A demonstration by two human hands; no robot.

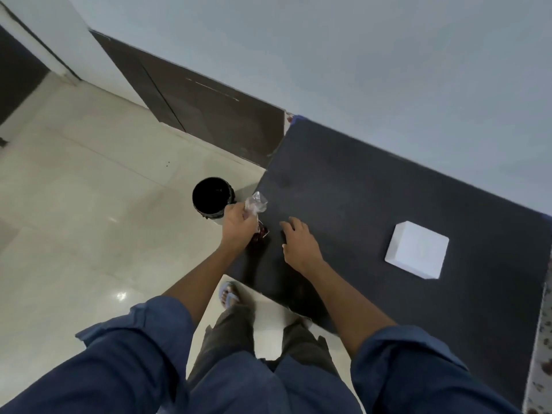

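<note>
Crumpled clear plastic wrapper (pixel 256 202) is being gripped in the curled fingers of the left hand (pixel 239 225), just over the left edge of the bench (pixel 358 189) and close beside the open black bin (pixel 211 196) standing on the floor. By the look of it, the wrapper is being held there so that it can be dropped straight into the bin as rubbish. A small reddish scrap (pixel 262 233) is lying at the bench edge just under that hand; whether it is being touched cannot be told. The left arm is being stretched forward. The right hand (pixel 298 243) is being rested flat on the bench, fingers spread and nothing held, seemingly for support. A white box (pixel 417 253) is sitting well apart to the right.
</note>
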